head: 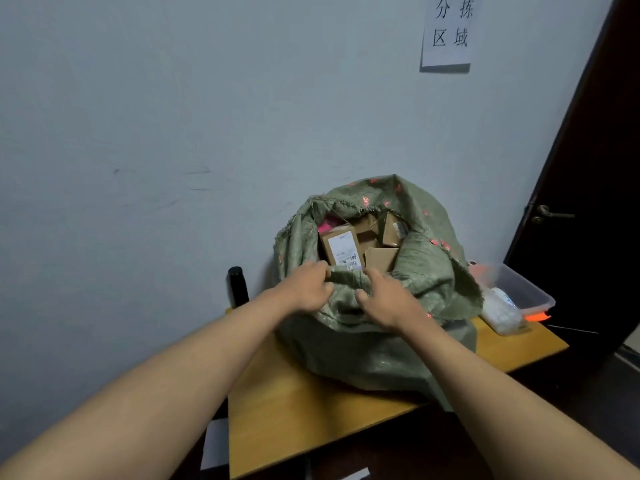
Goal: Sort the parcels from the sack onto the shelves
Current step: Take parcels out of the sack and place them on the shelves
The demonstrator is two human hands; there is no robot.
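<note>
Both hands (pixel 308 289) (pixel 388 299) outstretched, gripping sack rim (pixel 346 277)

Green sack (pixel 374 344) with pink marks, brown parcels (pixel 341 249), yellow-orange table (pixel 294 410).

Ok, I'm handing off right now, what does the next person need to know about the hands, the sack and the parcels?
Left hand: grips the near rim of the green sack.
Right hand: grips the same rim beside it, thumb pressed into the cloth.
Sack: stands on the wooden table, mouth open.
Parcels: several cardboard boxes inside, the labelled box nearest the hands.
Done: sack opened; no parcel in hand.
Left: lift out each parcel and shelve it. No shelves in view.
</note>
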